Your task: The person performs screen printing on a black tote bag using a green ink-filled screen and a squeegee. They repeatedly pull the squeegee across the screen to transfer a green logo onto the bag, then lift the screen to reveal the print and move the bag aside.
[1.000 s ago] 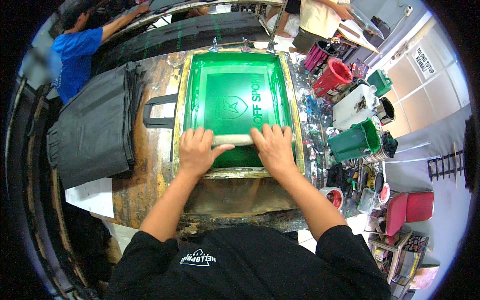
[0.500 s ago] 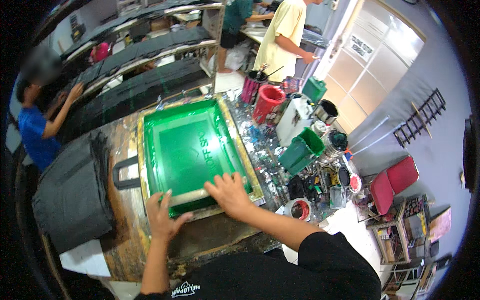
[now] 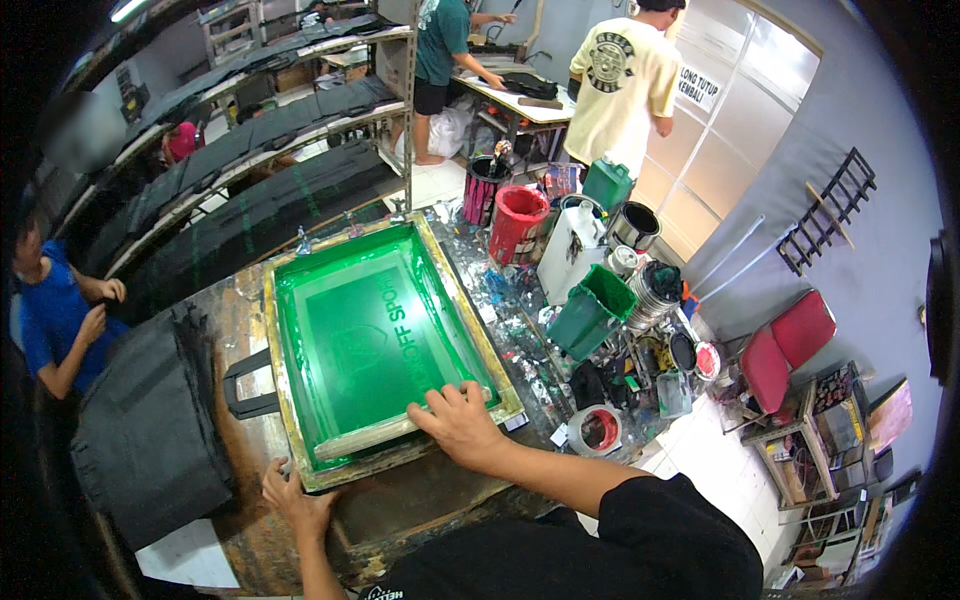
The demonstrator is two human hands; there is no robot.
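- Curling over the squeegee (image 3: 365, 434), the right hand (image 3: 460, 425) has its fingers closed on the bar's right part, hiding some of it.
- Thumb and fingers parted, the left hand (image 3: 298, 500) is at the screen frame's near left corner; whether it grips anything cannot be told.
- The squeegee lies inside the screen frame (image 3: 467, 287), along its near edge, beside green ink (image 3: 340, 300).
- A black strap loop (image 3: 250, 388) juts from the frame's left side, toward a black fabric stack (image 3: 150, 430) on the tabletop's left edge.
- Crowding the tabletop's right side: a red bucket (image 3: 520, 228), a white canister (image 3: 568, 258), a green container (image 3: 588, 318) and, toward the near right corner, a tape roll (image 3: 613, 450).
- The tabletop (image 3: 245, 480) is stained and ink-spattered.
- Beyond its far edge stand racks (image 3: 270, 125) of black fabric; a person in blue (image 3: 70, 320) is at the left, a red chair (image 3: 785, 340) at the right.
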